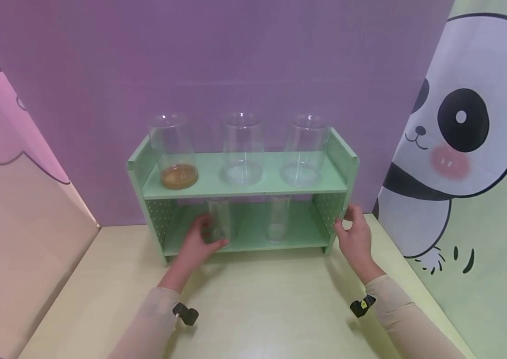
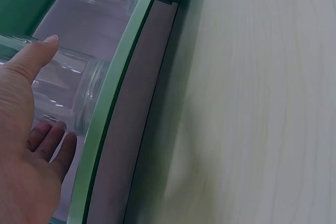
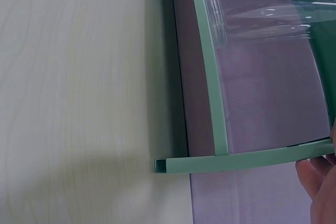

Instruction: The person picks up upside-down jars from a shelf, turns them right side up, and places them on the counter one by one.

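A small two-tier green shelf stands on the table. My left hand is at a clear glass on the lower tier, thumb on one side and curled fingers on the other, as the left wrist view shows the glass between them. A second clear glass stands to its right, also seen in the right wrist view. At the shelf's right end, my right hand pinches the side panel by its front edge. That hand is mostly cut off in the right wrist view.
On the upper tier stand three larger clear cylinders; the left cylinder has a brown disc-like base, the middle cylinder and right cylinder look colourless. A purple backdrop rises behind the pale wooden table, between printed side walls.
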Motion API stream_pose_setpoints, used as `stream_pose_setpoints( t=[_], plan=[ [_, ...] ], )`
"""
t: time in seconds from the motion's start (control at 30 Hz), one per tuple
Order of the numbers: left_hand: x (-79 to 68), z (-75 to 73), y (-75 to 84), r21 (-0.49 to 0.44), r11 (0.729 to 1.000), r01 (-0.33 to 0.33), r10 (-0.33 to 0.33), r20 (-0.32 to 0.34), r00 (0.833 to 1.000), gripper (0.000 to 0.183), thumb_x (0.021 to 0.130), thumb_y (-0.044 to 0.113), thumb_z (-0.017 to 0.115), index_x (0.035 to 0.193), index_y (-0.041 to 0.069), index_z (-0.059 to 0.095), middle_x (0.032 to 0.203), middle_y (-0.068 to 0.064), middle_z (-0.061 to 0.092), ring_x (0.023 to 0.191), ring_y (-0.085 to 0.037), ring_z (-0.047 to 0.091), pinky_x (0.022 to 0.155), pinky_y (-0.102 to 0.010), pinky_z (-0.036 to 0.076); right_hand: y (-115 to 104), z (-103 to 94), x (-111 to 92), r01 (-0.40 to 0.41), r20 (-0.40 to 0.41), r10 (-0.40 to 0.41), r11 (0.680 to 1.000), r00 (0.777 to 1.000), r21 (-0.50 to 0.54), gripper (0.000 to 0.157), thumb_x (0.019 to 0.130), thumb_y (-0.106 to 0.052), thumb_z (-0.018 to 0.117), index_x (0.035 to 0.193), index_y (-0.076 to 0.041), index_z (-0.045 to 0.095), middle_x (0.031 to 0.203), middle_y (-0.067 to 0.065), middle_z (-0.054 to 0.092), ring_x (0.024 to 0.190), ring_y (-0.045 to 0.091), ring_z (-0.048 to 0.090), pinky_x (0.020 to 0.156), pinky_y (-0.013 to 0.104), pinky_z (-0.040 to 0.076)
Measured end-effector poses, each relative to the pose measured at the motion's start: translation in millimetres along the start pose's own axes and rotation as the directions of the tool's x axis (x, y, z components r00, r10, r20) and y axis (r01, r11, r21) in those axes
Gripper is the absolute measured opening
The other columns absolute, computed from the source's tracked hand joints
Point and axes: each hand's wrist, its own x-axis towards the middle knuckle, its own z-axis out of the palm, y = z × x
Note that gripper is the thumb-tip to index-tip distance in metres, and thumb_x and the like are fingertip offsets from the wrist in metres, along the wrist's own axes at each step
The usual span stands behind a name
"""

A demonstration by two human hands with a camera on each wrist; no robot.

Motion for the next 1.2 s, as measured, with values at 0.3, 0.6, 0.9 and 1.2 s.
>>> stream_pose_setpoints(
  t=[0.3,0.6,0.9,1.2],
  plan=[
    [1.2,4.5,-2.4,-0.004,1.0,0.007,-0.007,-0.025,1.0,0.09,0.092,0.025,0.093,0.163,0.004,0.041,0.161,-0.024,0.052,0.148,-0.046,0.051,0.124,-0.06,0.045,1,1.1,0,-0.002,-0.001,0.002,1.0,1.0,0.004,0.037,0.104,0.002,0.069,0.138,-0.002,0.057,0.12,0.02,0.072,0.114,0.04,0.071,0.067,0.025,0.054],
    [-1.3,5.4,-4.1,-0.003,1.0,-0.018,0.018,-0.046,0.999,0.088,0.09,0.023,0.094,0.16,0.005,0.045,0.155,-0.021,0.057,0.144,-0.042,0.054,0.123,-0.058,0.047,2,2.2,-1,-0.005,-0.003,0.005,1.0,1.0,0.003,0.037,0.104,0.001,0.069,0.139,-0.002,0.056,0.121,0.019,0.071,0.114,0.04,0.071,0.068,0.025,0.055],
    [-10.1,2.8,-1.5,-0.021,0.999,-0.036,0.035,-0.027,0.999,0.086,0.089,0.026,0.095,0.158,0.007,0.048,0.153,-0.018,0.06,0.144,-0.039,0.055,0.122,-0.057,0.048,1,0.9,-1,-0.009,0.005,0.009,1.0,1.0,0.0,0.038,0.105,0.0,0.068,0.141,-0.001,0.056,0.123,0.02,0.071,0.116,0.04,0.07,0.071,0.027,0.058],
    [-22.3,1.4,0.3,-0.032,0.997,-0.068,0.068,-0.017,0.998,0.082,0.088,0.023,0.096,0.155,0.006,0.051,0.151,-0.016,0.062,0.142,-0.038,0.058,0.121,-0.055,0.049,-1,-0.3,0,-0.007,0.013,0.007,1.0,1.0,0.014,0.037,0.106,0.001,0.066,0.141,-0.001,0.055,0.122,0.021,0.07,0.115,0.04,0.07,0.073,0.022,0.057]
  ],
)
